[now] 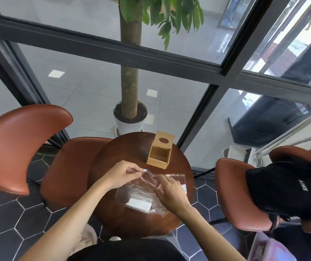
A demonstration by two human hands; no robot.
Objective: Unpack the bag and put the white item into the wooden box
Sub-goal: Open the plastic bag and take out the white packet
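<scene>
A clear plastic bag (135, 191) lies on the small round dark wooden table (113, 161). Inside it, near my side, sits a flat white item (139, 204). My left hand (121, 175) pinches the bag's upper left edge and lifts it. My right hand (171, 193) rests on the bag's right part with fingers gripping the plastic near the opening. The wooden box (160, 154) stands at the table's far edge, open on top, its lid with an oval hole tilted up behind it.
A brown leather chair (19, 146) stands at the left, another (245, 194) at the right carrying a black backpack (290, 187). Beyond the table a potted tree (130, 117) stands before dark-framed glass panes. The floor has dark hexagonal tiles.
</scene>
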